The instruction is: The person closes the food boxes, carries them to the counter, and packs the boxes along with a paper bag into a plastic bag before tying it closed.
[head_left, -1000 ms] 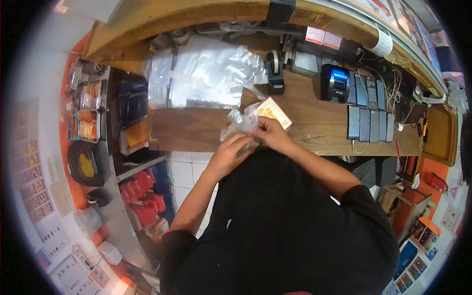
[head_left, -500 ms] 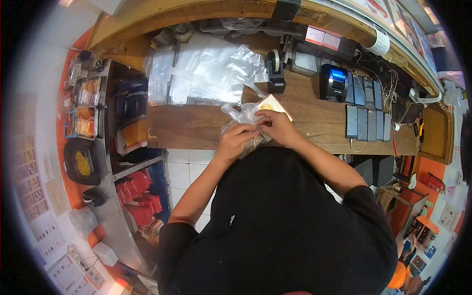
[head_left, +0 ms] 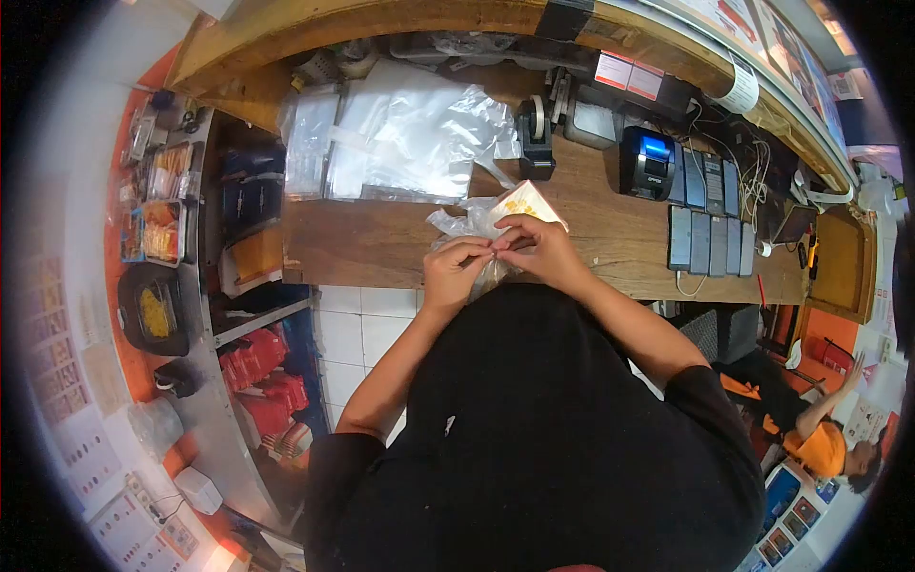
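At the counter's front edge, a clear plastic bag [head_left: 464,222] lies crumpled in front of my body. My left hand [head_left: 457,274] pinches part of the bag between thumb and fingers. My right hand [head_left: 543,254] is also closed on the bag, its fingertips meeting those of the left. Just beyond the right hand sits a white box with yellow print [head_left: 527,203], its near part hidden by the hand and plastic. What exactly lies between the fingertips is too small to make out.
Stacked clear plastic sheets or bags [head_left: 410,133] cover the counter's back left. A tape dispenser [head_left: 537,143], a small printer [head_left: 647,162] and several phones [head_left: 710,238] with cables stand to the right. A person in orange [head_left: 818,448] is at the lower right.
My fingertips have come together, and the right hand's fingers have spread a little upward. The bag's upper part has sunk and flattened. The person in orange has come further into view.
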`<state>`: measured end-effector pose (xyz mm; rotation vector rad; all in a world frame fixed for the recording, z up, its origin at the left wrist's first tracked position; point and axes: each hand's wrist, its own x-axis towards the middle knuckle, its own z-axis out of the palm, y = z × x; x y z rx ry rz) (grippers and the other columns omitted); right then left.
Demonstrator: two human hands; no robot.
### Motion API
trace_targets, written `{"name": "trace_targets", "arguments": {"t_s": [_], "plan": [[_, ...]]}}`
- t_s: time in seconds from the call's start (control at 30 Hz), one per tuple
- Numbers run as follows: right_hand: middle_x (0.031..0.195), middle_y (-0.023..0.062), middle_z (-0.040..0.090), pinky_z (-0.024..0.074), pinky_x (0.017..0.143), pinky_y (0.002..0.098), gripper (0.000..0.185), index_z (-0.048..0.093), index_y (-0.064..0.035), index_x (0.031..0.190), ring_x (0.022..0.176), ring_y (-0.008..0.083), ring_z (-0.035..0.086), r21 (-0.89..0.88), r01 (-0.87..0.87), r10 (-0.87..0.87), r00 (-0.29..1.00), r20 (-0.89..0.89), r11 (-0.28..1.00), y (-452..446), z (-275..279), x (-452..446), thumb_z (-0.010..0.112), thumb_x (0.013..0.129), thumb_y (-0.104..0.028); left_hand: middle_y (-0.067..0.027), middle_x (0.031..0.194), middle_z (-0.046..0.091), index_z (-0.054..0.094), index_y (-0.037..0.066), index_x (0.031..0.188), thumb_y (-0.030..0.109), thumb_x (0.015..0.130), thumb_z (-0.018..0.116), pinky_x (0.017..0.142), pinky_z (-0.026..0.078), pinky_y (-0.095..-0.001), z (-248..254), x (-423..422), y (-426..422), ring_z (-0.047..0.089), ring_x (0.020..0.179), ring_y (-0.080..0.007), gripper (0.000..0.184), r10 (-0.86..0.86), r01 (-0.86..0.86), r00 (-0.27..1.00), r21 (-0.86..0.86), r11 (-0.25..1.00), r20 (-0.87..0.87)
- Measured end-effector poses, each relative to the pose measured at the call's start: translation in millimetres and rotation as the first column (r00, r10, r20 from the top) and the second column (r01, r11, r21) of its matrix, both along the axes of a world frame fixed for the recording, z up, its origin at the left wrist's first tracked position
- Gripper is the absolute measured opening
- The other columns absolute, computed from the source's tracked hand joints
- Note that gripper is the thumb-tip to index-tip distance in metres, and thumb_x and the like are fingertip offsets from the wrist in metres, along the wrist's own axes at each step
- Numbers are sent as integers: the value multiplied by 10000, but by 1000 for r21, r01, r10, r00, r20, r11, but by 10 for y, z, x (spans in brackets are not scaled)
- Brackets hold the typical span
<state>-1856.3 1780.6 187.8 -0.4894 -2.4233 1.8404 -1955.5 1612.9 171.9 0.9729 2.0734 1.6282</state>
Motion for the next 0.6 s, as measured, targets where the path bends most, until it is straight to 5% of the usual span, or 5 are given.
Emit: {"name": "trace_targets", "arguments": {"t_s": [0.13, 0.6], "plan": [[945, 79, 683, 524, 798, 256, 354, 568, 2, 1162, 890, 119, 643, -209, -6, 17, 999, 52, 978, 84, -146, -15, 683, 827, 22, -126, 911, 710, 714, -6, 839, -12, 745, 721, 754, 533, -311, 57, 19, -3, 686, 835, -219, 94, -2, 2, 1000, 6, 1000, -4], [906, 35, 645, 503, 753, 221, 355, 572, 0, 1156, 832, 85, 611, -164, 37, -40, 999, -19, 986, 28, -240, 10, 688, 822, 27, -119, 953, 705, 702, -11, 840, 1, 756, 720, 765, 530, -303, 16, 41, -23, 679, 868, -223, 87, -11, 11, 1000, 2, 1000, -13]]}}
